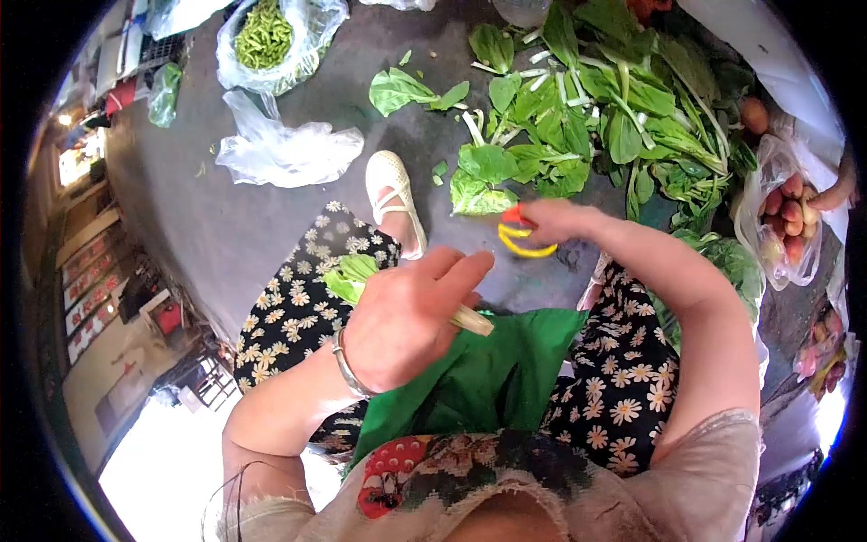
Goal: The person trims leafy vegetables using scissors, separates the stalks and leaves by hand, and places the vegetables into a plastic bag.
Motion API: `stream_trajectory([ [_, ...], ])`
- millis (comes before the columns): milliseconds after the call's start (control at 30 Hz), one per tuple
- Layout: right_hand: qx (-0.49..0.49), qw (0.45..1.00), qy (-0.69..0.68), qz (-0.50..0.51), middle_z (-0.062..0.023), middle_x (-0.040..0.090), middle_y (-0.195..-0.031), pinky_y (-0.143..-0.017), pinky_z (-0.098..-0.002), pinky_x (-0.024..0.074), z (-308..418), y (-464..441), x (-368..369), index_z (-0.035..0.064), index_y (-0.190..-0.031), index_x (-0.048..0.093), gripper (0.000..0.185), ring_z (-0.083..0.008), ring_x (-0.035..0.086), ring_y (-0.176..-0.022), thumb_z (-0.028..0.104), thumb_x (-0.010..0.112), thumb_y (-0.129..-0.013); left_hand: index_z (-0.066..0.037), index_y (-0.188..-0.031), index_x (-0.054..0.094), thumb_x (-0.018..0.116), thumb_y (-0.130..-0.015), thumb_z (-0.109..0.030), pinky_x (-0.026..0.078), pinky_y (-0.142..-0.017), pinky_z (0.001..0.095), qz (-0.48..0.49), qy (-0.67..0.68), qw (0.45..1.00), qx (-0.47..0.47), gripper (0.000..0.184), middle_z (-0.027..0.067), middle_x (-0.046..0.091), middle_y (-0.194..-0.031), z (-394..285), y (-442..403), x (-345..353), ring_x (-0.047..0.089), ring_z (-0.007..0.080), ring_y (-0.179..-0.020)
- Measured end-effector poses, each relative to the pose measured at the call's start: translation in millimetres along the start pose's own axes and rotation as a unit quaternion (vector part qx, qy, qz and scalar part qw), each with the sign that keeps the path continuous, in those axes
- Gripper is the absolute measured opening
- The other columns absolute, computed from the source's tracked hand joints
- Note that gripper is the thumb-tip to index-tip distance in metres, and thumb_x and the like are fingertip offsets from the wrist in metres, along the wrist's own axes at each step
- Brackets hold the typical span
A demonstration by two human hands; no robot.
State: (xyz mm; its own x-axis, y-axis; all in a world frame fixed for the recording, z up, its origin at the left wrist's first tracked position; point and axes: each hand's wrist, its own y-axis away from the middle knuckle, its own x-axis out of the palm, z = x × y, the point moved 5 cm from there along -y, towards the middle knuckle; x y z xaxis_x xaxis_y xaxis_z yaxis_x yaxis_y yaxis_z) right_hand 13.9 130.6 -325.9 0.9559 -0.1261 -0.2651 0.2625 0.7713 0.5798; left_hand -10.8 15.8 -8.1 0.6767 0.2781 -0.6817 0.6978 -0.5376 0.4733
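Observation:
My left hand [402, 316], with a bracelet at the wrist, is closed round a leafy green stalk [473, 321]. The pale cut end sticks out on the right and the leaves [352, 275] show on the left. My right hand [551, 223] grips scissors with yellow and red handles [526, 244], slightly blurred; the blades cannot be made out. Just beyond it lie cut leaves [483, 194] on the dark floor. A big heap of leafy greens [623, 126] spreads over the floor at the upper right.
A bag of green pods [264, 38] and an empty plastic bag [289, 149] lie at the upper left. A shoe [390, 176] rests on the floor. At the right, another person's hand [833, 191] is by a bag of reddish produce [790, 212]. Green cloth [479, 370] covers my lap.

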Motion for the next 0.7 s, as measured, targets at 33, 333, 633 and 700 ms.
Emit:
stream_trajectory([
  [33, 0.001, 0.999, -0.001, 0.032, -0.0165, 0.068, -0.099, -0.078, -0.0413, 0.051, -2, -9, 18, 0.0084, -0.114, 0.062, 0.046, -0.0344, 0.065, -0.092, 0.03, 0.071, -0.076, -0.005, -0.12, 0.059, 0.07, -0.081, -0.005, 0.052, -0.064, 0.0408, 0.0, -0.003, 1.0, 0.002, 0.041, 0.0145, 0.063, -0.097, 0, 1, 0, 0.065, 0.0354, -0.078],
  [333, 0.101, 0.945, -0.277, -0.142, -0.007, 0.067, -0.081, -0.065, -0.0339, 0.0496, -51, -24, -11, 0.0009, -0.093, 0.069, 0.028, -0.0191, 0.063, -0.073, 0.023, 0.075, -0.078, -0.003, -0.119, 0.058, 0.072, -0.079, -0.004, 0.052, -0.063, 0.0408, 0.029, -0.013, 0.999, 0.01, 0.043, 0.0146, 0.063, -0.097, -4, -1, 3, 0.065, 0.0356, -0.078],
  [633, 0.086, 0.748, -0.567, -0.335, -0.0076, 0.065, -0.076, -0.052, -0.0264, 0.0465, -100, 39, -53, -0.0025, -0.104, 0.064, 0.022, -0.0139, 0.059, -0.06, 0.016, 0.061, -0.093, -0.002, -0.12, 0.057, 0.071, -0.079, -0.005, 0.053, -0.063, 0.0412, 0.037, -0.015, 0.999, 0.025, 0.044, 0.0157, 0.063, -0.098, -13, -2, 11, 0.064, 0.0364, -0.078],
  [700, 0.078, 0.713, -0.574, -0.395, -0.0056, 0.065, -0.081, -0.057, -0.026, 0.0475, -126, 61, -59, -0.001, -0.109, 0.063, 0.024, -0.0126, 0.058, -0.064, 0.018, 0.061, -0.094, -0.002, -0.121, 0.056, 0.071, -0.079, -0.005, 0.053, -0.063, 0.0412, 0.04, -0.015, 0.999, 0.028, 0.044, 0.0158, 0.063, -0.099, -14, 0, 12, 0.065, 0.0364, -0.078],
])
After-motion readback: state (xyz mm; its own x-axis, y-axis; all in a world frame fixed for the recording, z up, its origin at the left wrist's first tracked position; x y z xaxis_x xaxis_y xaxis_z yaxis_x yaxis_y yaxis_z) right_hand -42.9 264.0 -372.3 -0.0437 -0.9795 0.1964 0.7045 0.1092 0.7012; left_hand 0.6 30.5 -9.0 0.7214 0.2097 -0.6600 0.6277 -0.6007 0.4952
